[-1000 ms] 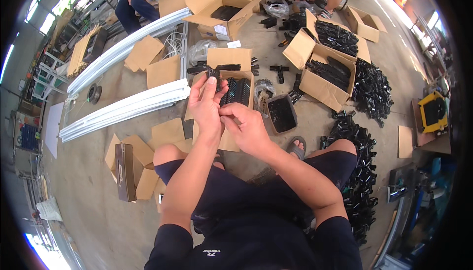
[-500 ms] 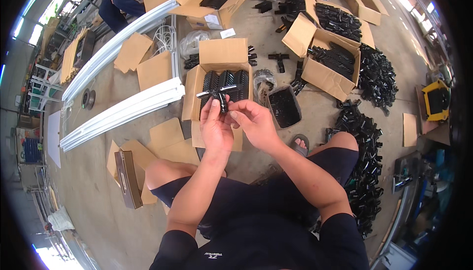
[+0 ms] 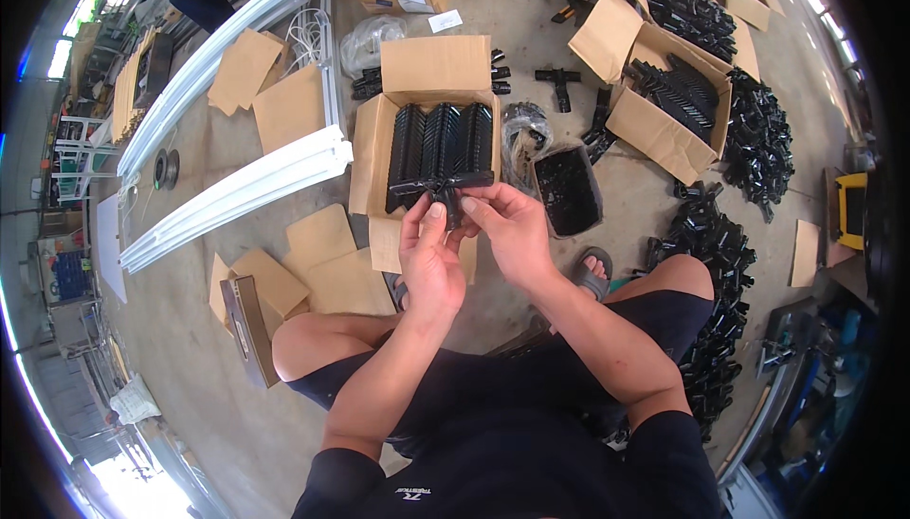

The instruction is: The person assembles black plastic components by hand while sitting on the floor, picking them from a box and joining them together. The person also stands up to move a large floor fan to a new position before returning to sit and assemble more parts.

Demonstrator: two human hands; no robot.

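Note:
A black T-shaped connector (image 3: 471, 180) is held up at the near side of an open cardboard box (image 3: 371, 154), its crossbar level and its stem toward me. My left hand (image 3: 433, 258) is closed on the stem between thumb and fingers. My right hand (image 3: 514, 235) pinches at the right side of the same stem; whether a small part sits between those fingertips is hidden. Inside the box, similar black connectors (image 3: 442, 140) are stacked in neat rows.
Right of the box stand a dark bin (image 3: 597, 192) of small black parts and another carton (image 3: 654, 140) of connectors. Loose connectors (image 3: 716, 244) are heaped along my right side. White metal profiles (image 3: 246, 192) and cardboard sheets (image 3: 327, 244) lie to the left.
The connector has turned in my fingers, and the bright glare on its crossbar is gone. Both hands stay on it. The whole view has shifted, with the box now higher in the picture.

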